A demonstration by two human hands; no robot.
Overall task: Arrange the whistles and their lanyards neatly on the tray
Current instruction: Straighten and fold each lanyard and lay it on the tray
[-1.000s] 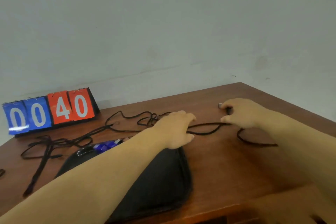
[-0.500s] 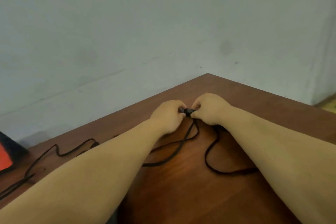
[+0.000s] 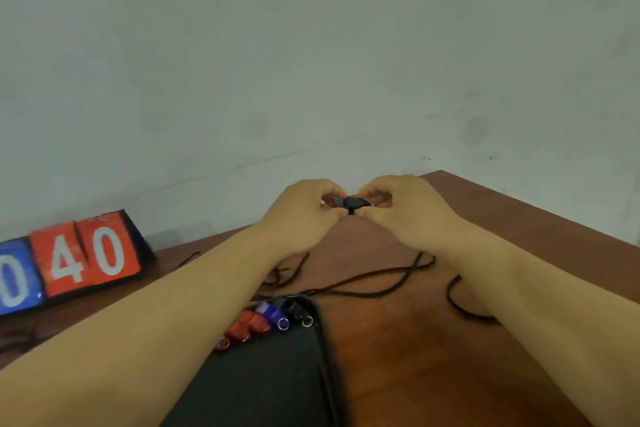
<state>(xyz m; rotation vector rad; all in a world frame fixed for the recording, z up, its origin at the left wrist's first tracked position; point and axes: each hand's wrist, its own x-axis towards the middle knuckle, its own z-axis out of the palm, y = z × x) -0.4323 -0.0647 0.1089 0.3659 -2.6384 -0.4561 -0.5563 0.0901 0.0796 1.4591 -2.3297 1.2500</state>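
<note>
"Pinching what?"
"A black whistle (image 3: 353, 203) — left hand (image 3: 304, 215) and right hand (image 3: 408, 215) both grip it, held above the table (image 3: 519, 236) beyond the black tray (image 3: 270, 385) (red whistles (image 3: 247, 326) and a blue whistle (image 3: 272, 311) lie at its far edge)."

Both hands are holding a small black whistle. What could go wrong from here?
The lanyards lie looped and crossed on the table; lifting the black whistle could tighten a tangle if its cord is among them. One loop runs under the right forearm, so moving the right hand may drag it.
</note>
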